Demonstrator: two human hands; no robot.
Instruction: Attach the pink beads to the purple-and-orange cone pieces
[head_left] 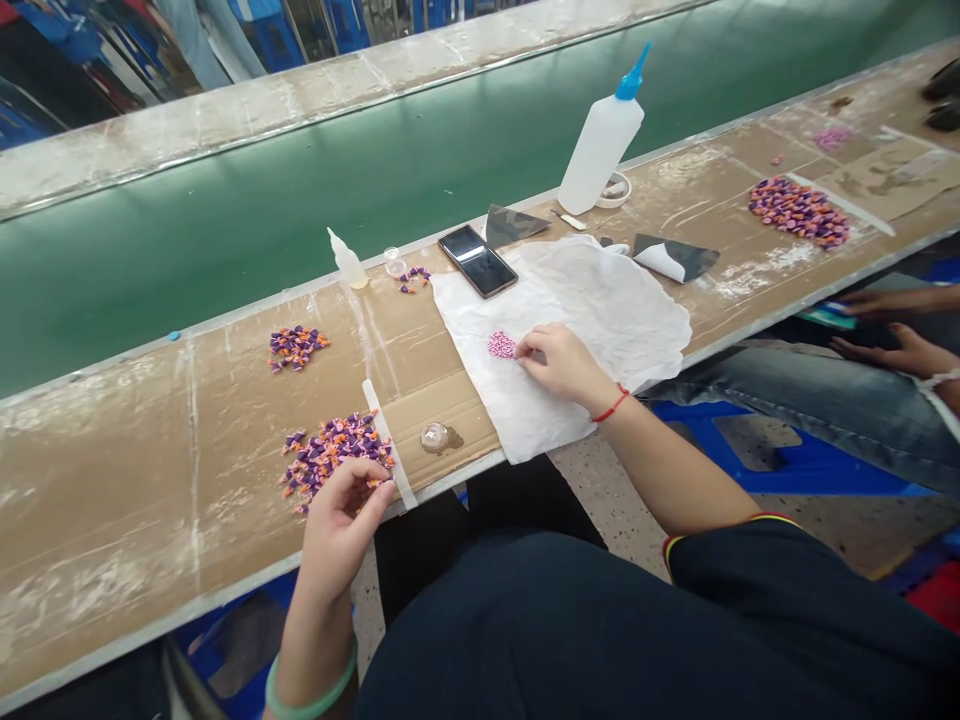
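Note:
My left hand [341,520] is closed in a pinch at the near edge of a pile of small purple, pink and orange pieces [330,450]. A bit of orange shows between its fingertips, so it grips one such small piece [373,483]. On a white cloth [525,420], my right hand [559,362] has its fingertips pressed together at the right side of a little heap of pink and white bits [501,345]. Whatever those fingers hold is too small to make out. Between the hands sits a small clear round dish [434,437] on cardboard.
Farther back are a smaller pile of coloured pieces [296,347], a small glue bottle [346,262], a phone [478,261] and a large white bottle with a blue nozzle [602,150]. A green belt [300,200] runs behind. Another person's hands [892,345] are at right.

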